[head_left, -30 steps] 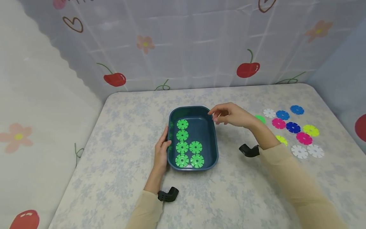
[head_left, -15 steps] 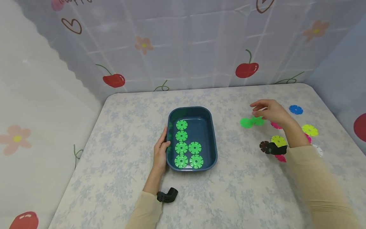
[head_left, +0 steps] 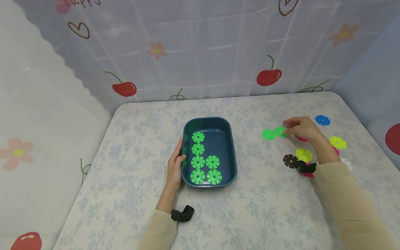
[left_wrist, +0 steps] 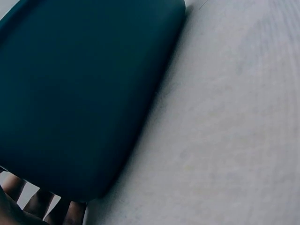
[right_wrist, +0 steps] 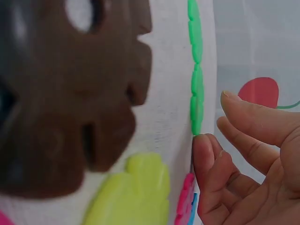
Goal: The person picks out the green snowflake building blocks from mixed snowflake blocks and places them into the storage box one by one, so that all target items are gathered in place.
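A dark blue rectangular tray (head_left: 225, 146) lies on the table, with several green notched plastic discs (head_left: 198, 162) lined up in its left and near parts. My left hand (head_left: 174, 170) holds the tray's left side, thumb at the rim; in the left wrist view its fingers (left_wrist: 40, 204) show at the outer wall. Right of the tray, two more green discs (head_left: 268, 135) sit edge to edge on the table. Beside the farther right one is my right hand (head_left: 303, 129), a fingertip touching its edge. In the right wrist view, thumb and fingers (right_wrist: 253, 117) are apart, some bent.
Around my right wrist lie a brown disc (head_left: 290, 161), a yellow disc (head_left: 303, 155), another yellow disc (head_left: 338, 142) and a blue disc (head_left: 322, 120). Pink and white discs are partly hidden by the arm. A patterned curtain (head_left: 200, 52) hangs behind the table.
My right hand has moved from the tray's far right corner rightward to the loose discs, then lowered onto the green disc's edge. The left hand and tray have stayed in place.
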The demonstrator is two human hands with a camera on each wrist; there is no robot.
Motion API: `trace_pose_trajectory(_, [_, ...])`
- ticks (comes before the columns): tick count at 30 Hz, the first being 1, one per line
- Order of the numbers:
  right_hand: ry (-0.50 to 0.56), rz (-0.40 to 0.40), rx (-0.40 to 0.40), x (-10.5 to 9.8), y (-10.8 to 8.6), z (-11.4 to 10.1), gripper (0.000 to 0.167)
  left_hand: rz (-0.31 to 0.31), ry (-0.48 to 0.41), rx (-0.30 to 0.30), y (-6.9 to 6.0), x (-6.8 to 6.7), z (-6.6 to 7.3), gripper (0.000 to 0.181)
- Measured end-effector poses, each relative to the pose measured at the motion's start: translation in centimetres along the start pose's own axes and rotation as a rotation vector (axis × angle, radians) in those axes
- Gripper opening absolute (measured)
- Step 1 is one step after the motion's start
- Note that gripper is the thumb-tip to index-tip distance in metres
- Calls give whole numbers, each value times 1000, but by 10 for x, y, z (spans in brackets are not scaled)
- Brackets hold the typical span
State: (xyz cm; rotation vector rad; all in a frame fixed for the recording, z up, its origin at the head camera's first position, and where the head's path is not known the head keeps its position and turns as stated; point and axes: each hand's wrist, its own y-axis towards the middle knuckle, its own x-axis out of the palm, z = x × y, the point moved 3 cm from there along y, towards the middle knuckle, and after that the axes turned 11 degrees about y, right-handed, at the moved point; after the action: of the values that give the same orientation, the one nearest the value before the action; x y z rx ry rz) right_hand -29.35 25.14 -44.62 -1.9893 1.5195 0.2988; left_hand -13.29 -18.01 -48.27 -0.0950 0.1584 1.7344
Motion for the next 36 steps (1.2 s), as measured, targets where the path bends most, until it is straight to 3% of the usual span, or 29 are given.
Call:
trace_pose_trajectory(8, [-33,-38,-13,6,3,4,63,-3,-3,1,-1,0,-1,57])
trace_pose_trajectory(14, [-88,-25,-20,11,7,7,61,1,0,-1,-1,0,0,57])
trace_pose_trajectory(28, [-100,-7,-16,11,4,2,56,5,-2,-2,-1,0,0,57])
trace_pose_trajectory(36, [-103,-16,-37,2,-2,-2,36,-8,-8,-4,-1,0,0,57])
